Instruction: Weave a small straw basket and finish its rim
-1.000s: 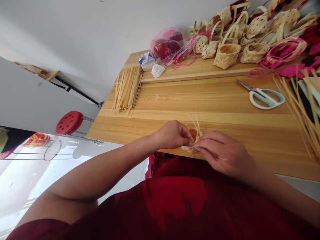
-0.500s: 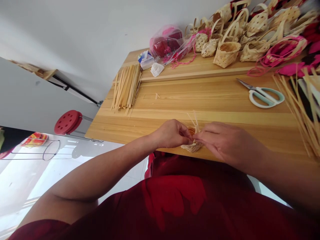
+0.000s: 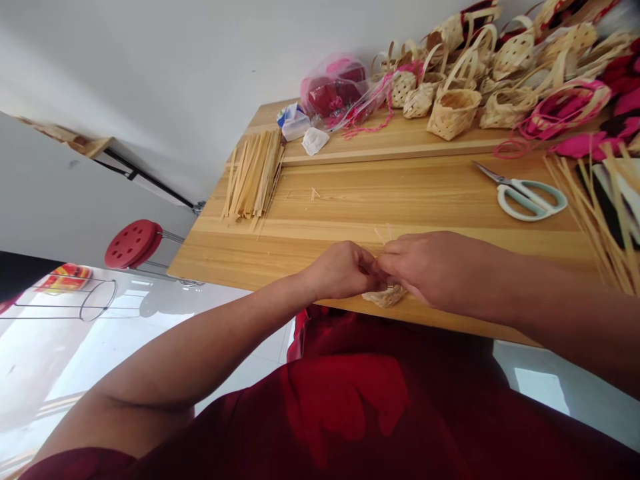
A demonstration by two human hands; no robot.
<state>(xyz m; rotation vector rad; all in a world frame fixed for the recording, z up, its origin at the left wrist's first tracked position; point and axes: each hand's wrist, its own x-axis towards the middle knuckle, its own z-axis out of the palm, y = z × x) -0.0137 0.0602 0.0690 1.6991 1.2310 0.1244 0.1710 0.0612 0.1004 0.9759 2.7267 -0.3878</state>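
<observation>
My left hand (image 3: 343,270) and my right hand (image 3: 430,267) meet over a small woven bamboo basket (image 3: 386,297) at the near edge of the wooden table (image 3: 400,200). Both hands pinch it, and my fingers hide most of its upper part. A few thin loose strip ends (image 3: 383,235) stick up beyond my fingertips. Past my right hand lie scissors with pale green handles (image 3: 530,200). A stack of cut bamboo strips (image 3: 253,175) lies left of my hands.
Finished woven baskets with handles (image 3: 453,113) crowd a raised board along the far side, beside a plastic bag with red contents (image 3: 333,90). Long loose strips (image 3: 595,213) lie at the right. A red stool (image 3: 133,243) and a glass cylinder (image 3: 65,297) stand on the floor at left.
My right hand has moved up over the basket, closer to my left hand, and now covers more of it. The strip ends show less above my fingers.
</observation>
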